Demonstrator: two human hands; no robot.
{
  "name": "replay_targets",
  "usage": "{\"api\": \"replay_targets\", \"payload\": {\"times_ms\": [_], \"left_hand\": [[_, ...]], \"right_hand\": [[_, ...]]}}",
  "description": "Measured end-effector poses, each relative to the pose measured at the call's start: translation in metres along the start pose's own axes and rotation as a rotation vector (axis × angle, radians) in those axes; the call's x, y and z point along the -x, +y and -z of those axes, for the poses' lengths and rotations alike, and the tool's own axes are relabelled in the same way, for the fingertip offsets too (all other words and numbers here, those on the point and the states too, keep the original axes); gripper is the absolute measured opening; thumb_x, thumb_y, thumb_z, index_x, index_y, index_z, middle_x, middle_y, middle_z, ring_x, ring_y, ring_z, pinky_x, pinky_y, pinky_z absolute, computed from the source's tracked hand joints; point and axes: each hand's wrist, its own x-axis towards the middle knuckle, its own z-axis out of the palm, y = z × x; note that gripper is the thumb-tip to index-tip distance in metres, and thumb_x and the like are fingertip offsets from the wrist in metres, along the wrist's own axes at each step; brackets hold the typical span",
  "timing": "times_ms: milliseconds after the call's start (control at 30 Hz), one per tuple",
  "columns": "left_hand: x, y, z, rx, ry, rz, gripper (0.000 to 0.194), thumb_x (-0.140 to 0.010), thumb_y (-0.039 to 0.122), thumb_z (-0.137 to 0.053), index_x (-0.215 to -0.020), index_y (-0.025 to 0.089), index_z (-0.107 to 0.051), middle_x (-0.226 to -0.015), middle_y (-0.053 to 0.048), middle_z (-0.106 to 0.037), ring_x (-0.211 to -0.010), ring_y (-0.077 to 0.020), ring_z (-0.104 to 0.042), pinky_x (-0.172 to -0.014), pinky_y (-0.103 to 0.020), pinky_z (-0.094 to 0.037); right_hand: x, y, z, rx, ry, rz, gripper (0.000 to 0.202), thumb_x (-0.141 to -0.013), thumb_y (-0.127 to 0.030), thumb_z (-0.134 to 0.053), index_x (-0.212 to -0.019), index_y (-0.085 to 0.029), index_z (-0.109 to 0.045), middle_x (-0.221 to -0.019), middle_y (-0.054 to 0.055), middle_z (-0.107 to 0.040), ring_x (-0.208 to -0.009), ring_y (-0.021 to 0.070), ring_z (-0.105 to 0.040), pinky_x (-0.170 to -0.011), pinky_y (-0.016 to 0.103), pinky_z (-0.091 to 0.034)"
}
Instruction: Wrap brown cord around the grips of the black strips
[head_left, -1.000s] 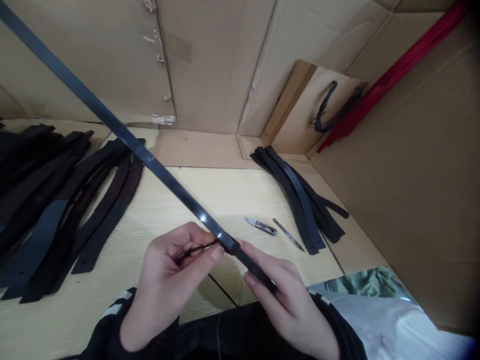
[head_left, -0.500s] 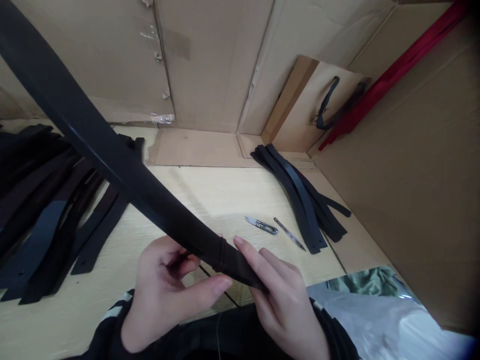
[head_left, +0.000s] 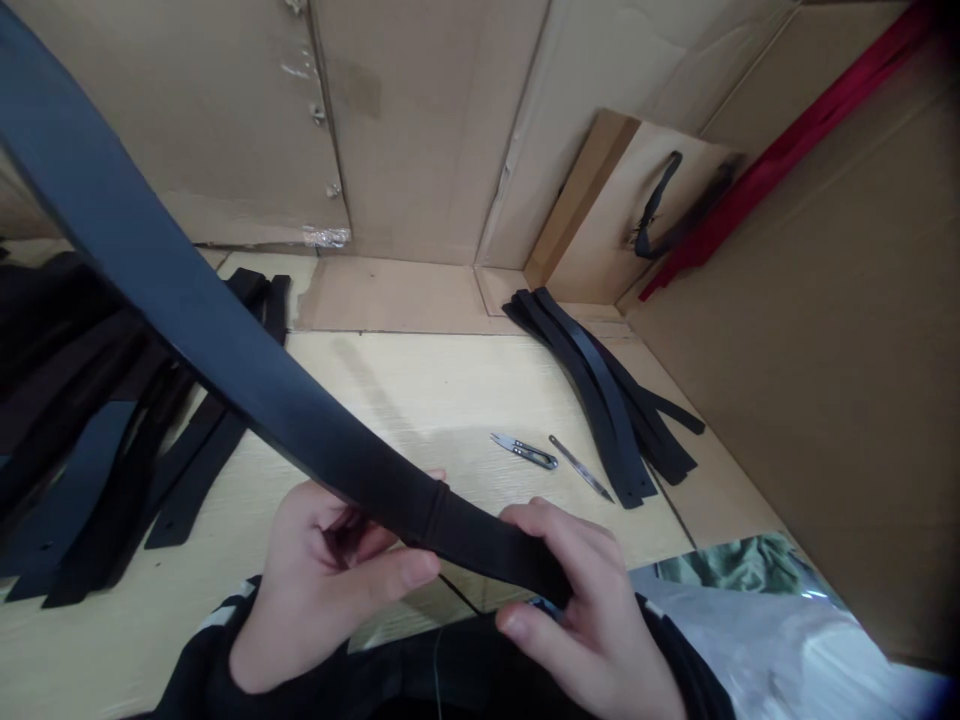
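A long dark strap (head_left: 247, 375) runs from the upper left down to both hands, curving, its broad smooth face turned up. My left hand (head_left: 337, 585) holds it from below and the side, with the thumb at a raised band that crosses the strap. Further along, my right hand (head_left: 592, 600) grips the strap near its lower end, fingers over the top and thumb apart underneath. Under the strap, between the hands, a thin dark cord shows. A thin thread (head_left: 438, 670) hangs in front of the dark clothing.
Dark straps (head_left: 97, 480) are heaped at the left, and a smaller bunch (head_left: 600, 390) lies at the right. Thread snips (head_left: 525, 451) and a slim metal tool (head_left: 581, 468) lie between. Cardboard walls (head_left: 427, 130) surround the table; plastic (head_left: 765, 650) and green cloth (head_left: 739, 565) are at lower right.
The strap has turned so more of its broad face shows. My right hand has shifted right along it, its thumb now apart below. My left hand has moved slightly left.
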Motion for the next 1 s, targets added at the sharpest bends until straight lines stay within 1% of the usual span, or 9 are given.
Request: {"api": "replay_targets", "payload": {"times_ms": [167, 300, 433, 533, 600, 667, 733, 833, 1000], "left_hand": [[-0.001, -0.006, 0.003, 0.133, -0.063, 0.048, 0.034, -0.068, 0.014, -0.077, -0.092, 0.038, -0.074, -0.084, 0.007, -0.076, -0.076, -0.0101, -0.07, -0.071, -0.013, -0.054], [-0.001, -0.013, 0.005, 0.121, -0.042, 0.03, 0.025, -0.075, 0.015, -0.072, -0.09, 0.035, -0.074, -0.08, 0.007, -0.074, -0.075, -0.0073, -0.067, -0.072, -0.011, -0.052], [0.002, -0.019, 0.005, 0.091, 0.057, 0.047, 0.021, -0.075, 0.016, -0.072, -0.088, 0.033, -0.073, -0.068, 0.007, -0.069, -0.061, -0.006, -0.06, -0.06, -0.011, -0.049], [0.003, -0.018, 0.003, 0.098, 0.103, 0.059, 0.017, -0.075, 0.018, -0.072, -0.086, 0.031, -0.074, -0.063, 0.005, -0.066, -0.056, -0.0073, -0.057, -0.052, -0.013, -0.047], [0.002, -0.016, 0.001, 0.112, 0.108, 0.062, 0.015, -0.075, 0.02, -0.072, -0.086, 0.03, -0.074, -0.061, 0.004, -0.065, -0.053, -0.0077, -0.055, -0.05, -0.014, -0.046], [0.0, -0.015, 0.0, 0.128, 0.101, 0.069, 0.013, -0.074, 0.021, -0.072, -0.084, 0.029, -0.074, -0.059, 0.004, -0.063, -0.051, -0.0078, -0.054, -0.048, -0.015, -0.045], [-0.002, -0.016, -0.001, 0.133, 0.111, 0.096, 0.011, -0.072, 0.02, -0.073, -0.08, 0.028, -0.074, -0.059, 0.004, -0.063, -0.052, -0.0082, -0.054, -0.049, -0.016, -0.046], [-0.004, -0.017, -0.001, 0.124, 0.157, 0.129, 0.008, -0.07, 0.017, -0.075, -0.069, 0.023, -0.071, -0.061, 0.003, -0.063, -0.056, -0.009, -0.055, -0.053, -0.017, -0.047], [-0.005, -0.018, -0.004, 0.137, 0.285, 0.118, 0.017, -0.069, 0.012, -0.075, -0.06, 0.019, -0.063, -0.058, 0.006, -0.058, -0.054, -0.0057, -0.051, -0.052, -0.012, -0.044]], "right_hand": [[0.002, -0.001, -0.002, 0.104, 0.089, 0.036, 0.022, -0.089, -0.04, -0.049, -0.095, -0.019, -0.052, -0.069, 0.001, -0.061, -0.059, 0.0153, -0.058, -0.054, 0.029, -0.047], [0.004, 0.0, -0.007, 0.172, 0.125, 0.012, 0.021, -0.085, -0.032, -0.057, -0.101, -0.019, -0.054, -0.071, 0.002, -0.059, -0.059, 0.0165, -0.055, -0.053, 0.031, -0.044], [0.004, 0.0, -0.003, 0.156, 0.147, -0.008, 0.023, -0.083, -0.03, -0.062, -0.103, -0.021, -0.055, -0.075, 0.002, -0.062, -0.063, 0.0168, -0.058, -0.055, 0.032, -0.047], [0.007, 0.002, 0.006, -0.098, -0.076, -0.143, 0.024, -0.083, -0.026, -0.062, -0.105, -0.024, -0.053, -0.083, 0.001, -0.065, -0.07, 0.0162, -0.063, -0.06, 0.03, -0.054], [0.011, 0.004, 0.01, -0.389, -0.278, -0.282, 0.029, -0.086, -0.025, -0.058, -0.113, -0.025, -0.049, -0.084, 0.001, -0.066, -0.066, 0.0138, -0.065, -0.051, 0.023, -0.055], [0.016, 0.007, 0.012, -0.558, -0.327, -0.357, 0.035, -0.088, -0.026, -0.056, -0.121, -0.027, -0.045, -0.083, 0.001, -0.067, -0.059, 0.0119, -0.065, -0.038, 0.017, -0.05], [0.018, 0.008, 0.012, -0.454, -0.218, -0.311, 0.038, -0.087, -0.025, -0.058, -0.123, -0.03, -0.047, -0.091, 0.002, -0.069, -0.069, 0.0141, -0.068, -0.045, 0.018, -0.055], [0.016, 0.008, 0.007, -0.185, -0.079, -0.13, 0.043, -0.085, -0.018, -0.058, -0.124, -0.033, -0.05, -0.108, 0.003, -0.069, -0.094, 0.0184, -0.067, -0.075, 0.028, -0.059], [0.01, 0.008, -0.002, -0.074, -0.042, 0.01, 0.051, -0.087, -0.008, -0.05, -0.133, -0.027, -0.044, -0.08, 0.002, -0.067, -0.069, 0.0162, -0.064, -0.055, 0.026, -0.054]]}}
